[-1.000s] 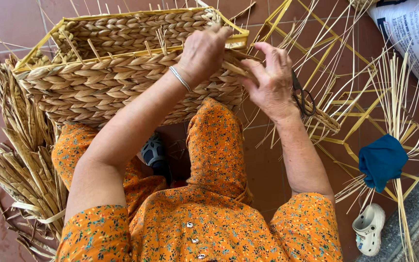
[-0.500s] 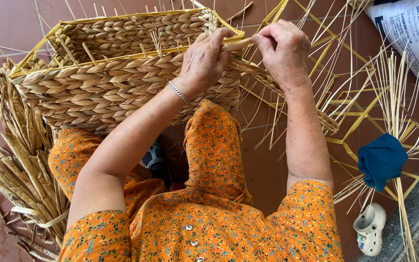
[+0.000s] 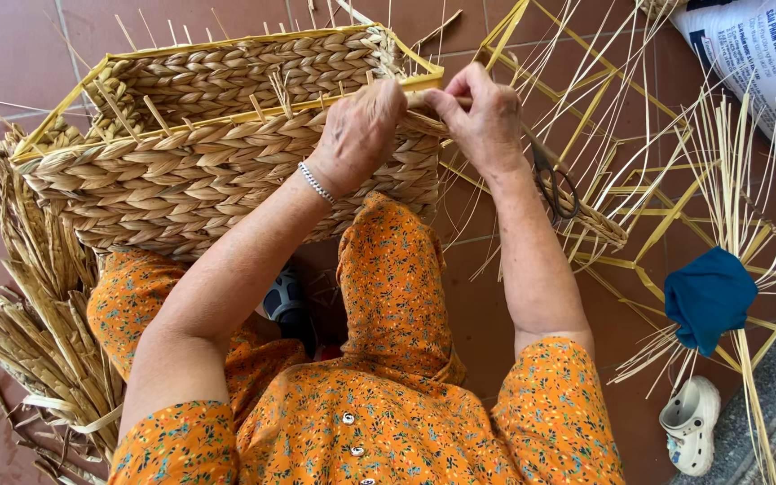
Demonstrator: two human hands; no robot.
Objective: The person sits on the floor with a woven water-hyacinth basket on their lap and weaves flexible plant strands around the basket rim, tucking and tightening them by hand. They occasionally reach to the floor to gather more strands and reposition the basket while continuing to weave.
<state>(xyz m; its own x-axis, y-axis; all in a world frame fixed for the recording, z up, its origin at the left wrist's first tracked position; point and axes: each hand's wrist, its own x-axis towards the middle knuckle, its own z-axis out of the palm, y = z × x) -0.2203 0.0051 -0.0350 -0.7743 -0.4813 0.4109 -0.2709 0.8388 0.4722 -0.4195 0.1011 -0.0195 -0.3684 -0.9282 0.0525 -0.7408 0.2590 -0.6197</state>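
The woven basket (image 3: 217, 153) stands on the floor before the person's knees, scissors (image 3: 554, 184) to its right.

Both arms stretched forward; left hand (image 3: 358, 133) and right hand (image 3: 480, 117) side by side, fingers curled, pinching.

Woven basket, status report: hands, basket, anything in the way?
Left hand and right hand pinch a strand at the woven basket rim. Scissors hang by right wrist. Loose straws around.

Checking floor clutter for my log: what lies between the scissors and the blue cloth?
In the head view, between the scissors and the blue cloth lie yellow frame rods and loose pale straw strands over the red tile floor.
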